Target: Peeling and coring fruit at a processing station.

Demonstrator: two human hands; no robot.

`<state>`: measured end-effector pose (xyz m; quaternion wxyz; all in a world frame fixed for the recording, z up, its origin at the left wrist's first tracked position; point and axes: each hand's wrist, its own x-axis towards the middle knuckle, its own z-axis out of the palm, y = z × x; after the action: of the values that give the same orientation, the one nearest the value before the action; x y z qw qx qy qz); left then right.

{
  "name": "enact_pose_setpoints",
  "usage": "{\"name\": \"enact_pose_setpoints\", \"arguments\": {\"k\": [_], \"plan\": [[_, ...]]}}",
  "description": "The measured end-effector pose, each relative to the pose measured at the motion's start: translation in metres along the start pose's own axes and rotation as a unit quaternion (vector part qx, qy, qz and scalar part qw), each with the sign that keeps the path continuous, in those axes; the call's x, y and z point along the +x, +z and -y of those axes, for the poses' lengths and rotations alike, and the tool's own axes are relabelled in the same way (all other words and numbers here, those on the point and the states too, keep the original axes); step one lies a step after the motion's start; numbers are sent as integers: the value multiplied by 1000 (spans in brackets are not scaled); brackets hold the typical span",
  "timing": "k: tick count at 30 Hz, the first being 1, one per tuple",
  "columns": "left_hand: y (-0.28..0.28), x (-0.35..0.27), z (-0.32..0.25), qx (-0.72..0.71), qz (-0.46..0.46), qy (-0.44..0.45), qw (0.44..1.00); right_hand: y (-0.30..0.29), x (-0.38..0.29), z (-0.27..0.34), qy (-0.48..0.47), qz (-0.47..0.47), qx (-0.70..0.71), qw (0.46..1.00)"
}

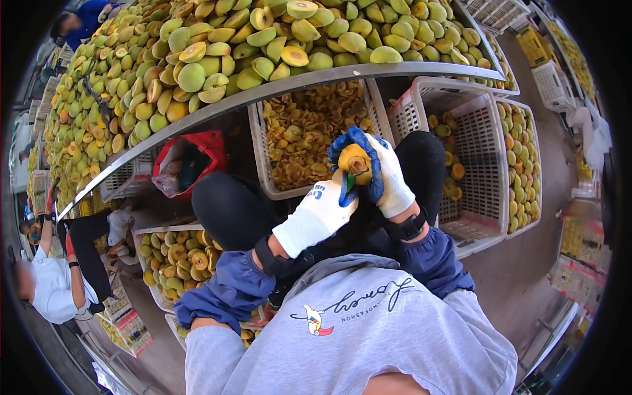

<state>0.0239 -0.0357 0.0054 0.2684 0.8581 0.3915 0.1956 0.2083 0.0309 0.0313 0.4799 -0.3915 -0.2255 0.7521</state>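
Note:
A yellow stone fruit [354,160] is held above my lap, its brown pit area facing up. My right hand [385,168], in a white knit glove with blue-coated palm and fingers, wraps around its far and right sides. My left hand [323,205], gloved the same way, grips a small green-handled tool [350,182] against the fruit's near side; the tool's working end is hidden. Below and beyond my hands stands a white plastic crate [261,148] of brownish-yellow fruit scraps.
A metal-edged table [316,81] heaped with green-yellow halved fruit spans the front. To my right are a partly filled crate [474,163] and a full one [518,165]. At left are a red bag [212,150], a fruit crate [170,261] and a seated co-worker [59,286].

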Motion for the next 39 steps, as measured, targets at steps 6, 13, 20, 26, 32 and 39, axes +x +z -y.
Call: {"name": "enact_pose_setpoints", "arguments": {"k": [6,13,20,26,32,39], "plan": [[-6,10,8,-230,17,-108,967,24,-10,-6,-181,-67,-91,977],[-48,20,-21,-461,152,-239,841,-12,8,15,78,84,-72,991],[-49,18,-24,-679,138,-356,628,6,-5,-24,-145,-79,-110,980],[-43,11,-10,-778,157,-304,527,11,8,-13,-55,-43,-76,995],[-41,12,1,-814,152,-288,481,18,21,-22,-84,-62,-47,993],[-32,14,14,-799,132,-293,508,25,34,-27,-157,-119,-144,970]]}}
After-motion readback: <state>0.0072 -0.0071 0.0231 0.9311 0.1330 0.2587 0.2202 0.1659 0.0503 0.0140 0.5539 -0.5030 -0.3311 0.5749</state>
